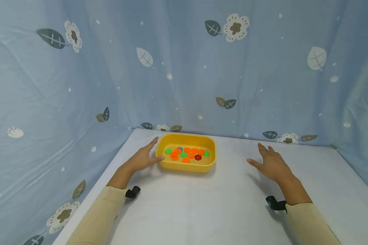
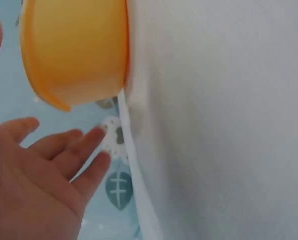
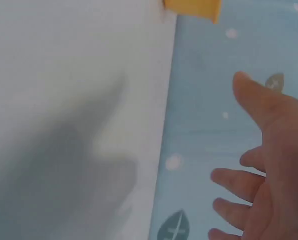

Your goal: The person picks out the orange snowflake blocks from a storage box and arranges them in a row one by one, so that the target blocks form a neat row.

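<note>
A yellow plastic basin sits toward the back of the white table. Inside it lie several small flat pieces in orange, green, blue and dark red, among them a dark red flower-shaped piece. My left hand is at the basin's left end, fingers spread, thumb near the front rim; in the left wrist view a gap shows between the fingers and the basin wall. My right hand hovers over the table to the right of the basin, fingers extended, holding nothing.
A blue curtain with leaf and flower prints hangs behind and beside the white-covered table. Black wrist cameras sit on both sleeves, the left camera and the right camera.
</note>
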`<act>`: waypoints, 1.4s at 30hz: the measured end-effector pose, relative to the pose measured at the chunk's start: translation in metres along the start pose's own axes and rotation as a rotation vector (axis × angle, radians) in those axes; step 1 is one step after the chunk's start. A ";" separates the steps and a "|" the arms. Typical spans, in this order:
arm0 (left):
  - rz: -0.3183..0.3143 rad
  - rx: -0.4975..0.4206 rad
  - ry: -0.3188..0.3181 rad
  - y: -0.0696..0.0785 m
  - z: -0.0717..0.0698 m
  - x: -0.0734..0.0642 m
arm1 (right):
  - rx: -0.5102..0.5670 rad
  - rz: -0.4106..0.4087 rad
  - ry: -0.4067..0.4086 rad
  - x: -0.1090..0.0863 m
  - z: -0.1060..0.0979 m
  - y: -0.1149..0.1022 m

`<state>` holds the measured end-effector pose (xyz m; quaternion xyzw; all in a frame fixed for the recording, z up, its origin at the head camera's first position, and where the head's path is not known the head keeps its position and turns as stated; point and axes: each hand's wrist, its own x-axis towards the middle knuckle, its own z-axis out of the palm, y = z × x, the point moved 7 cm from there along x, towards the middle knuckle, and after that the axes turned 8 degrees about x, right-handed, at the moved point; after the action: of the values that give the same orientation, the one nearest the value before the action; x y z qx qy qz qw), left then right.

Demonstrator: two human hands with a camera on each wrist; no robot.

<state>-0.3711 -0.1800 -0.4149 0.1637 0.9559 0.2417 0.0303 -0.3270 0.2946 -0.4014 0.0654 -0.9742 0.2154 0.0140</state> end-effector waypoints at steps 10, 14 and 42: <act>0.055 -0.497 -0.023 -0.025 0.011 0.006 | 0.063 -0.021 0.010 0.035 0.015 -0.054; 0.150 -0.688 -0.037 -0.026 0.018 0.005 | 0.119 -0.092 0.044 0.050 0.023 -0.091; 0.079 -0.659 -0.017 -0.035 0.031 0.007 | -0.258 -0.278 -0.188 0.113 0.106 -0.182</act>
<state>-0.3837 -0.1931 -0.4591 0.1842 0.8189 0.5377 0.0800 -0.4149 0.0721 -0.4150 0.2164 -0.9724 0.0777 -0.0390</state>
